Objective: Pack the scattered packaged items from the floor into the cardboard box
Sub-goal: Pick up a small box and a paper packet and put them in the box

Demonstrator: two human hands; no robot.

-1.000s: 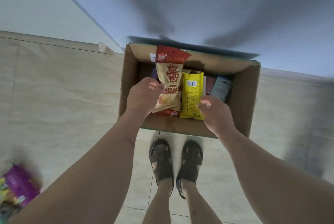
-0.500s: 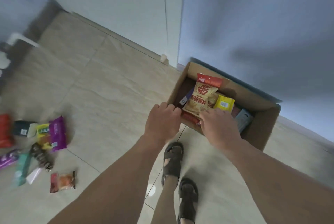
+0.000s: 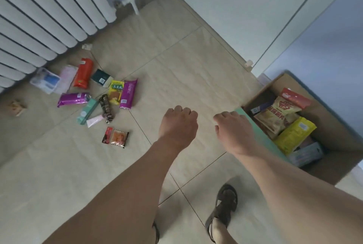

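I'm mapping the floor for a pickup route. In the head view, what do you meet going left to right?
Blue-and-white packet → red packet → upright purple packet → left hand → right hand → yellow bag in the cardboard box.

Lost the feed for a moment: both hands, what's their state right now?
Left hand: fingers curled, holding nothing, over the floor.
Right hand: fingers loosely curled, empty, beside the cardboard box.
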